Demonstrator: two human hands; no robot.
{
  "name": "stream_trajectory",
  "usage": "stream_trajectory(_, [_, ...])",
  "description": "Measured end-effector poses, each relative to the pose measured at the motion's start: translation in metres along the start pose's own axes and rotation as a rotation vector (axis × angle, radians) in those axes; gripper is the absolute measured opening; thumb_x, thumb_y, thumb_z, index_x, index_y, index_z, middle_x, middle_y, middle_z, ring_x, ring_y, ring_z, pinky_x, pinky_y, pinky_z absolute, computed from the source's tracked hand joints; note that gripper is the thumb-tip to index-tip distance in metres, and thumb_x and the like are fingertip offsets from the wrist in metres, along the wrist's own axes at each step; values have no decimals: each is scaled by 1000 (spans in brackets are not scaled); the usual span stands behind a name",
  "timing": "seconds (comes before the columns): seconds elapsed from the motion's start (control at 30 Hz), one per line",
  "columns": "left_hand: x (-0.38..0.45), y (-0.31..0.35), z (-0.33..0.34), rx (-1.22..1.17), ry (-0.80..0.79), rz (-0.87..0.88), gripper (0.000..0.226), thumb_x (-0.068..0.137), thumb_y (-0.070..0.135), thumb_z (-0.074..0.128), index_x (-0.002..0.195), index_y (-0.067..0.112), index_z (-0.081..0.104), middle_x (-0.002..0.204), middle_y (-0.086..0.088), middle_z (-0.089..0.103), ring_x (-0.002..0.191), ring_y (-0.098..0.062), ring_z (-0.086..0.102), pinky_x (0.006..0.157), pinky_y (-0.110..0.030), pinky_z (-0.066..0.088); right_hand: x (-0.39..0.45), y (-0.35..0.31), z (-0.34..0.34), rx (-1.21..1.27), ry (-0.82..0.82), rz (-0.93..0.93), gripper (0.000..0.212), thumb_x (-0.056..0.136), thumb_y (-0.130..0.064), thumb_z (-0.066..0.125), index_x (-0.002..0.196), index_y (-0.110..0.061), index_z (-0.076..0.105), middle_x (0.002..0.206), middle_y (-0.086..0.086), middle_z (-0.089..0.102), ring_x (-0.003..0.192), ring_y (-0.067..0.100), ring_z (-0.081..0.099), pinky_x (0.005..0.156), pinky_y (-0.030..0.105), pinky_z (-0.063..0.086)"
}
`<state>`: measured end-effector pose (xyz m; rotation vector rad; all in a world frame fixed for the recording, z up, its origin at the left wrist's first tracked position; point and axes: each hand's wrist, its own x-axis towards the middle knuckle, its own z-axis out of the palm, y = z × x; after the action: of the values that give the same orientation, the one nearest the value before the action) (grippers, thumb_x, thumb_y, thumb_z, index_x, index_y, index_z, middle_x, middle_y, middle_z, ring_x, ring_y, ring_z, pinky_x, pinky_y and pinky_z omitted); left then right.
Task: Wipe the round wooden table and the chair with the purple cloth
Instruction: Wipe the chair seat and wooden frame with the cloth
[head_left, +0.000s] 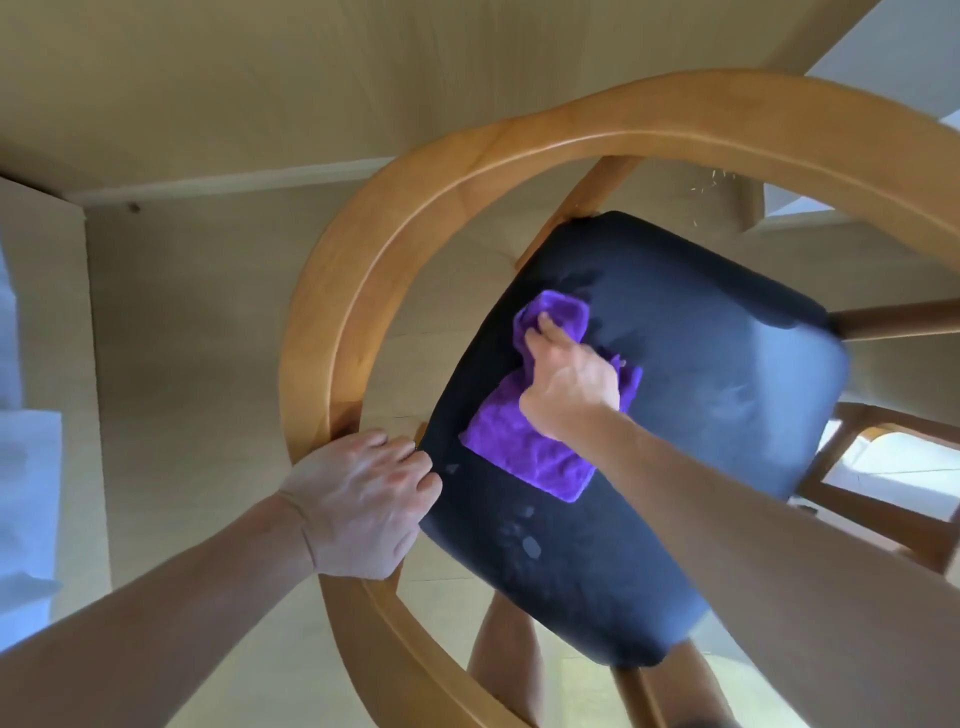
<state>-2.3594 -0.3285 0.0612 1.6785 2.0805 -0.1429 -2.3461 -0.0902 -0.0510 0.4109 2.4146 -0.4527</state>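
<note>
The chair fills the view from above: a curved wooden back rail (332, 322) around a dark padded seat (701, 395). The purple cloth (524, 447) lies crumpled on the left middle of the seat. My right hand (571, 384) grips the cloth and presses it on the seat, fingers pointing toward the far left. My left hand (358, 499) holds the wooden rail at the seat's near left corner, fingers curled over it. Several damp spots (524, 540) show on the seat near its front edge. The round wooden table is not in view.
Pale floor (197, 338) lies under and around the chair, with a white skirting along a wall at the back. Wooden legs (904, 322) stick out at the right. My bare legs (498, 670) stand below the seat. White furniture sits at the left edge.
</note>
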Motion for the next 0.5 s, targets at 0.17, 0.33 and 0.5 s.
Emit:
stream_trajectory(0.17, [1, 3, -2, 3, -7, -92, 18, 81, 35, 67, 72, 20, 70, 72, -1, 68, 63, -20, 62, 66, -32, 56, -28, -13, 13, -83, -227, -260, 27, 88, -21, 48, 109, -23, 64, 112, -4, 62, 88, 27, 60, 65, 36, 43])
stream_trajectory(0.33, [0, 7, -7, -10, -34, -136, 15, 77, 37, 72, 77, 22, 74, 77, 0, 71, 67, -18, 66, 69, -32, 58, 18, 51, -58, 473, 160, -32, 23, 75, -23, 51, 93, -23, 65, 90, -5, 65, 84, 26, 61, 65, 33, 50])
stream_trajectory(0.5, [1, 11, -9, -36, 73, -125, 12, 75, 28, 63, 66, 19, 67, 66, 0, 64, 58, -19, 61, 60, -30, 55, 70, 56, -64, 378, 137, 64, 72, 79, -12, 57, 148, -18, 38, 165, 0, 19, 136, 35, 39, 86, 34, 37])
